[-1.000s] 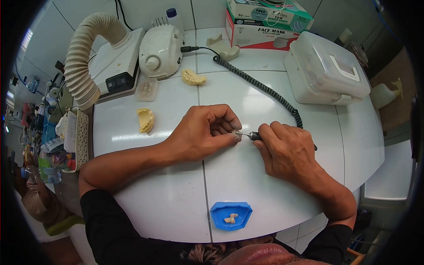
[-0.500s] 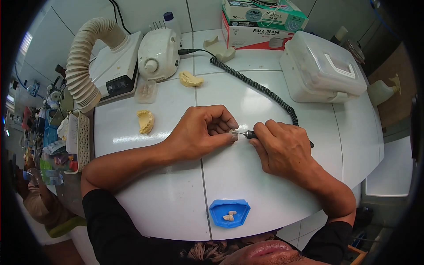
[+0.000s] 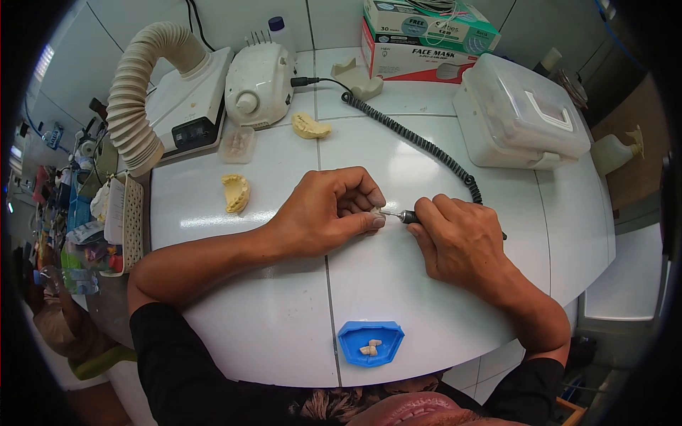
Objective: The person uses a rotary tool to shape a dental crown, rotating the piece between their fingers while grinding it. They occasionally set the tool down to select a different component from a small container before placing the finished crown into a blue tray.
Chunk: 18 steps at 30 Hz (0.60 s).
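Observation:
My left hand (image 3: 321, 213) is closed, pinching a small pale tooth-like piece (image 3: 377, 211) between thumb and fingertips; most of it is hidden. My right hand (image 3: 463, 238) wraps around a dark rotary handpiece (image 3: 408, 217), whose thin metal bur points left and meets the piece at the left fingertips. From behind the right hand a black coiled cord (image 3: 419, 140) runs up to the white micromotor control box (image 3: 257, 85). Nearer my body, a blue tray (image 3: 348, 353) holds several small tooth-coloured pieces (image 3: 371, 347).
Yellow plaster dental models (image 3: 235, 194) lie left of my hands and by the control box. A ribbed hose (image 3: 131, 99) arches from a white unit (image 3: 192, 106). A lidded box (image 3: 522, 113) and face mask boxes (image 3: 419, 57) stand behind. Far left, a person sits beyond a basket (image 3: 133, 224).
The view has shifted slightly. Both hands keep their grips, and the right hand with the handpiece sits a touch farther right, with the bur still at the small piece.

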Each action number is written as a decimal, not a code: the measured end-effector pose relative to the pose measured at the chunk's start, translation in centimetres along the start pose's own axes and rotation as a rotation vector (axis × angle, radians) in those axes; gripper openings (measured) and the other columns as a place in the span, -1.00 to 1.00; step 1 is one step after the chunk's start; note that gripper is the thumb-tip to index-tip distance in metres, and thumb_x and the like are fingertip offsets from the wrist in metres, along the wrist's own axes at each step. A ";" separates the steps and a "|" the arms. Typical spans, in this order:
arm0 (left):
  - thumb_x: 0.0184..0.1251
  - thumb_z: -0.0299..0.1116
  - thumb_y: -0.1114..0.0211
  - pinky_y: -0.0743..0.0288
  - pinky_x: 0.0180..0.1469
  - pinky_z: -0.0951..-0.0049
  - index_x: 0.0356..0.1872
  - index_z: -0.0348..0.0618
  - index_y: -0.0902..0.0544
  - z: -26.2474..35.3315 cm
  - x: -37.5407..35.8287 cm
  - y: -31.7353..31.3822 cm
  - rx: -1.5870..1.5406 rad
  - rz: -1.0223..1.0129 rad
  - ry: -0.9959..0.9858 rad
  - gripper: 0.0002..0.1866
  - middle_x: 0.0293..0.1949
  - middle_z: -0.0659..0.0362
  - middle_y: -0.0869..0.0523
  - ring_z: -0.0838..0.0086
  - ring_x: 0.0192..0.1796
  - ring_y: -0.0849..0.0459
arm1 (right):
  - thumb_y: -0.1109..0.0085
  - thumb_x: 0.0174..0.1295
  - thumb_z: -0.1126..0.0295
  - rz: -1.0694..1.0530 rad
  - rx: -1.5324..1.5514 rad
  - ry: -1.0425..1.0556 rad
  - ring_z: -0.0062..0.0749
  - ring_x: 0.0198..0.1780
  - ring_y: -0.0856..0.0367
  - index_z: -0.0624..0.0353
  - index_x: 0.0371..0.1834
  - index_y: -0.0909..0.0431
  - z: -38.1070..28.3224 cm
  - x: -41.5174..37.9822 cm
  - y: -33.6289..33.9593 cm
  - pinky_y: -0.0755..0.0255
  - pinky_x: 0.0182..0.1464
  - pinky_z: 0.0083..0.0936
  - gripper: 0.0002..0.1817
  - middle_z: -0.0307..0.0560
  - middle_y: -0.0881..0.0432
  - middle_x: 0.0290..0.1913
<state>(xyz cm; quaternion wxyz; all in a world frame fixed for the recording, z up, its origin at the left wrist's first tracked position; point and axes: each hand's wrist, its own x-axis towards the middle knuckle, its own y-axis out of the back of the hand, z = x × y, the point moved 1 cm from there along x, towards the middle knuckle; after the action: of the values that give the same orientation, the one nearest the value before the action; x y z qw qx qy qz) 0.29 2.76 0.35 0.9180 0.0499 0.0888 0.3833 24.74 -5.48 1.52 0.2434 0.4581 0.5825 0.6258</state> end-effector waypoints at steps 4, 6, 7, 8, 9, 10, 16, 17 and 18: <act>0.52 -0.54 -0.53 -0.80 0.04 0.49 0.04 -0.37 -0.70 0.1 -0.1 0.0 -0.004 -0.007 0.003 -0.79 -0.14 0.04 -0.91 0.48 -0.06 -0.92 | -0.49 0.47 0.25 0.006 0.005 0.013 -0.28 -0.54 -0.63 0.11 -0.21 -0.60 0.1 -0.1 0.0 -0.41 -0.50 -0.26 -0.75 -0.18 -0.53 -0.47; 0.56 -0.57 -0.49 -0.80 0.14 0.47 0.09 -0.33 -0.64 0.3 0.0 0.2 0.012 -0.035 0.008 -0.77 -0.11 0.04 -0.90 0.47 0.01 -0.91 | -0.49 0.47 0.25 0.008 0.003 0.014 -0.29 -0.54 -0.63 0.11 -0.21 -0.59 0.1 0.0 0.0 -0.42 -0.50 -0.26 -0.74 -0.18 -0.53 -0.47; 0.58 -0.58 -0.48 -0.79 0.18 0.45 0.12 -0.32 -0.61 0.4 0.0 0.2 0.021 -0.051 0.010 -0.75 -0.09 0.04 -0.89 0.47 0.05 -0.91 | -0.49 0.47 0.25 0.004 0.004 0.013 -0.29 -0.54 -0.64 0.11 -0.21 -0.59 0.1 0.0 0.0 -0.42 -0.50 -0.26 -0.74 -0.18 -0.53 -0.47; 0.58 -0.58 -0.47 -0.79 0.19 0.45 0.13 -0.31 -0.58 0.5 0.0 0.2 -0.005 -0.049 0.015 -0.73 -0.10 0.03 -0.89 0.46 0.05 -0.91 | -0.49 0.46 0.24 0.001 0.003 0.012 -0.29 -0.54 -0.64 0.11 -0.21 -0.59 0.1 0.0 0.0 -0.42 -0.50 -0.26 -0.74 -0.18 -0.53 -0.47; 0.58 -0.59 -0.47 -0.79 0.20 0.44 0.15 -0.30 -0.56 0.6 -0.1 0.2 -0.031 -0.046 0.021 -0.72 -0.10 0.02 -0.89 0.45 0.06 -0.91 | -0.49 0.46 0.24 -0.003 0.004 0.012 -0.29 -0.54 -0.65 0.11 -0.21 -0.59 0.1 0.0 0.0 -0.42 -0.50 -0.26 -0.74 -0.18 -0.53 -0.47; 0.58 -0.59 -0.47 -0.79 0.20 0.44 0.16 -0.30 -0.54 0.6 -0.1 0.2 -0.058 -0.044 0.027 -0.70 -0.10 0.01 -0.89 0.44 0.06 -0.91 | -0.49 0.46 0.24 -0.001 0.002 0.009 -0.29 -0.54 -0.65 0.11 -0.21 -0.59 0.1 0.0 0.0 -0.43 -0.50 -0.26 -0.74 -0.18 -0.53 -0.47; 0.58 -0.59 -0.47 -0.81 0.21 0.42 0.14 -0.28 -0.52 0.5 0.0 0.3 -0.037 -0.055 0.021 -0.70 -0.08 0.00 -0.89 0.43 0.07 -0.92 | -0.50 0.46 0.24 -0.008 0.005 0.005 -0.29 -0.52 -0.65 0.11 -0.19 -0.59 0.1 0.0 -0.1 -0.44 -0.48 -0.25 -0.74 -0.18 -0.52 -0.46; 0.58 -0.59 -0.48 -0.81 0.21 0.42 0.12 -0.29 -0.53 0.4 0.0 0.3 -0.021 -0.060 0.018 -0.71 -0.08 0.01 -0.88 0.43 0.07 -0.92 | -0.50 0.46 0.24 -0.012 0.003 0.003 -0.29 -0.52 -0.65 0.11 -0.19 -0.59 0.1 -0.1 0.0 -0.44 -0.48 -0.25 -0.74 -0.18 -0.52 -0.46; 0.57 -0.59 -0.48 -0.81 0.21 0.42 0.11 -0.29 -0.55 0.4 0.1 0.4 -0.005 -0.063 0.015 -0.72 -0.08 0.01 -0.88 0.43 0.07 -0.92 | -0.50 0.46 0.24 -0.015 0.002 0.001 -0.29 -0.52 -0.65 0.11 -0.19 -0.59 0.1 -0.1 0.0 -0.44 -0.47 -0.25 -0.74 -0.18 -0.52 -0.46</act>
<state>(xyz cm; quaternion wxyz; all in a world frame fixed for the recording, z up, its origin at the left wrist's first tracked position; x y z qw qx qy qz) 0.17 3.07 0.77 0.9291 0.0422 0.0962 0.3545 24.87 -5.48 1.51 0.2471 0.4537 0.5867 0.6236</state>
